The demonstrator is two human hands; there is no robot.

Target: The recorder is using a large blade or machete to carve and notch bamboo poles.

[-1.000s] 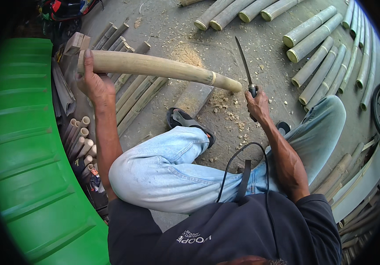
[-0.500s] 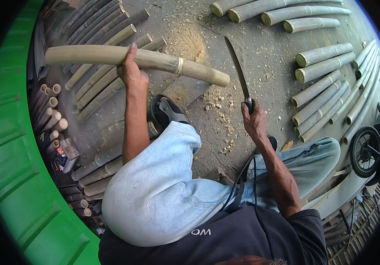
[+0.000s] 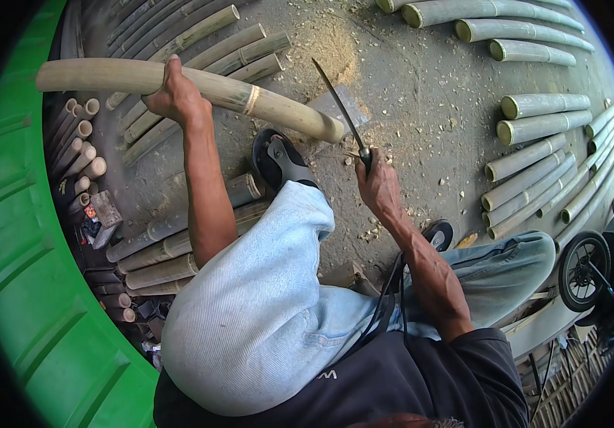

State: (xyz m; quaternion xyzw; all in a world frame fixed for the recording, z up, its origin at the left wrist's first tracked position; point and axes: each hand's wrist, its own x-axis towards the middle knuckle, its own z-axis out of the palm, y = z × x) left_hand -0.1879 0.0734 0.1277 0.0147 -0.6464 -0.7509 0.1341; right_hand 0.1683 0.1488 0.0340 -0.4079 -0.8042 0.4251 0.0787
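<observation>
My left hand [image 3: 181, 96] is wrapped round a pale bamboo pole [image 3: 225, 91], a little left of its middle. The pole slants from upper left down to its right end, with one joint ring between my hand and that end. My right hand [image 3: 378, 187] grips the dark handle of a machete [image 3: 338, 101], its long, thin blade pointing up and left. The blade stands close to the pole's right end; whether they touch I cannot tell. Beneath that end lies a flat grey slab [image 3: 350, 108] on the ground.
Cut bamboo lengths lie in rows at the right [image 3: 544, 130] and in a pile at the upper left [image 3: 246, 53]. Wood shavings [image 3: 325, 53] cover the ground ahead. A green ribbed panel [image 3: 18, 214] runs along my left. A small wheeled vehicle [image 3: 585, 271] stands at the right.
My left hand and the bamboo pole have shifted left, its right end now lower. My right hand has moved left with the machete, bringing the blade near that end.
</observation>
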